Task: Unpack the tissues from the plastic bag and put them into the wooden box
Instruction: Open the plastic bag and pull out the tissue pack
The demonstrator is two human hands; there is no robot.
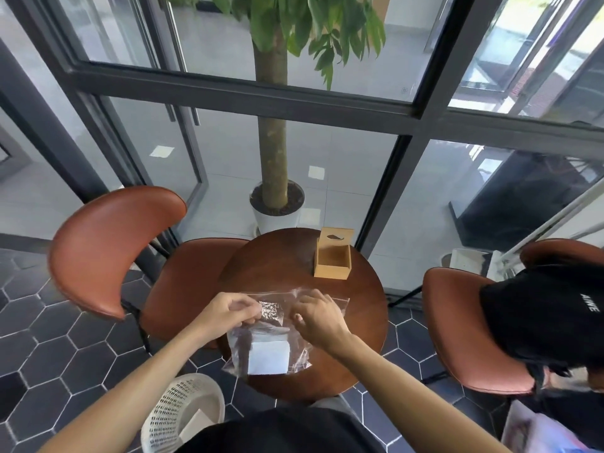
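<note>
Fingers of the left hand (228,308) and right hand (318,317) pinch the plastic bag (266,325) mouth on the tabletop (277,266), tissues (268,357) inside. Opening step; next, pull them out toward the open wooden box (332,261).

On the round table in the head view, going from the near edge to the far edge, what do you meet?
White tissue stack inside the clear plastic bag → left hand and right hand pinching the bag's top → open wooden box with its slotted lid raised, near the dark round table's far edge.
</note>
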